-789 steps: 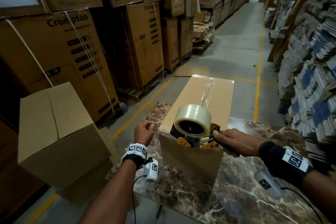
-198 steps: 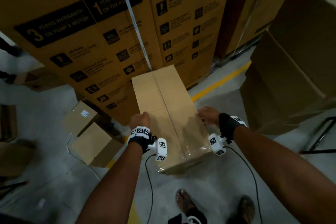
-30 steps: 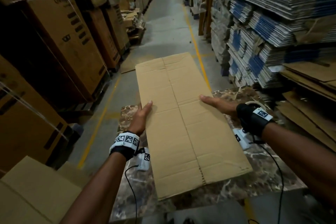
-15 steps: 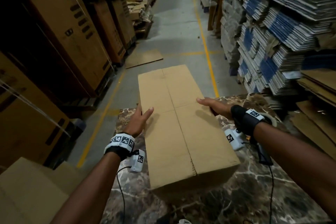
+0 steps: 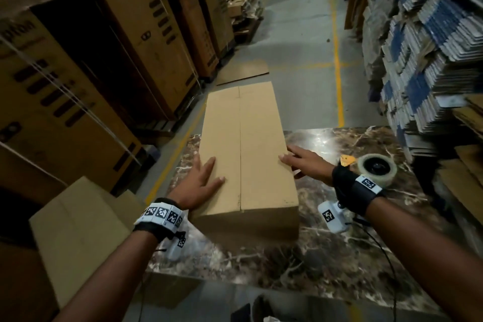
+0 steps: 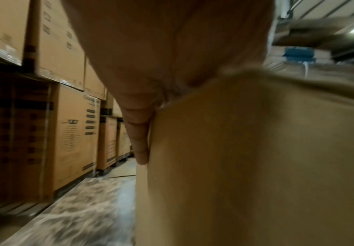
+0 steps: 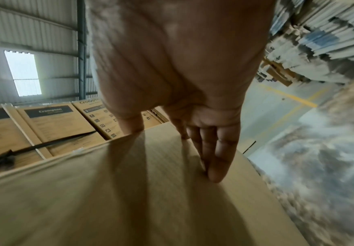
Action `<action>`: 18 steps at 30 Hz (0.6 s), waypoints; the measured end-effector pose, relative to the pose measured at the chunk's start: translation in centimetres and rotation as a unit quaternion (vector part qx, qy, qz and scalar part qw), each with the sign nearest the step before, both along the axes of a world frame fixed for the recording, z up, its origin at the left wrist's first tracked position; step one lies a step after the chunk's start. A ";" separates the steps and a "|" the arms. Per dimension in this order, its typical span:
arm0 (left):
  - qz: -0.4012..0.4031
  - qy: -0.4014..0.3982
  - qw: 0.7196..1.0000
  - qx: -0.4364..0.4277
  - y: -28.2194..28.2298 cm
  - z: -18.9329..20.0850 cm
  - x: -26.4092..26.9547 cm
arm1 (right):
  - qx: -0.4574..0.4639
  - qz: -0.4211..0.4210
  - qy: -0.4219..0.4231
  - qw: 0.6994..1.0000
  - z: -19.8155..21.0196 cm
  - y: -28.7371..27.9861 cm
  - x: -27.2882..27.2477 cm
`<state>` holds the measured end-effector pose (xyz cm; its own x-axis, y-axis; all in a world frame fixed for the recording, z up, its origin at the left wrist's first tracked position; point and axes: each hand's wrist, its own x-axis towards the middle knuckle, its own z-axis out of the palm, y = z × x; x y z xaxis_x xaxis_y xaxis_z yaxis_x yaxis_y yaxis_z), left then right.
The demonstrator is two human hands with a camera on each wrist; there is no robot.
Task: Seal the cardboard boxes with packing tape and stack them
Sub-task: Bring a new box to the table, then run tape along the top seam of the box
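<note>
Both hands point(image 5: 201, 183) seemingly flat on box point(image 5: 258, 144)

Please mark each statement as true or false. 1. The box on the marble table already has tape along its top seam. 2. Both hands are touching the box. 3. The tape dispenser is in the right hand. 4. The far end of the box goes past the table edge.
1. False. The top seam of the cardboard box on the marble table shows bare cardboard, no tape.
2. True. The left hand lies flat on the top left edge; the right hand touches the right edge with straight fingers.
3. False. The tape dispenser lies on the table, beyond the right wrist, held by nothing.
4. True. The far end overhangs the floor.
</note>
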<state>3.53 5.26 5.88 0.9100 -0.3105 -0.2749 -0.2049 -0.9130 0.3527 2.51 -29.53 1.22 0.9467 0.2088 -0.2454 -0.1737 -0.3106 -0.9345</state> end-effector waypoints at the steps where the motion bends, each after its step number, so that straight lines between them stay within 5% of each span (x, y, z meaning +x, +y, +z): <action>1: 0.007 -0.008 1.000 -0.001 -0.1 -0.3 -0.8 | 0.017 -0.003 -0.003 1.000 -0.4 -0.1 -0.8; 5: 0.050 -0.026 0.997 -0.049 0.1 -1.7 -2.8 | 0.051 -0.048 -0.017 0.997 -2.9 -1.4 -3.9; 9: 0.099 -0.057 0.990 -0.078 -0.4 -2.3 -3.9 | -0.011 -0.172 -0.058 0.983 -6.7 -4.6 -6.4; 14: 0.150 -0.062 0.984 -0.078 -1.5 -2.5 -4.9 | -0.044 -0.423 -0.038 0.904 -10.0 -9.4 -8.8; 18: 0.180 -0.080 0.978 -0.071 -2.7 -2.9 -5.9 | -0.069 -0.482 0.072 0.871 -12.9 -12.5 -9.3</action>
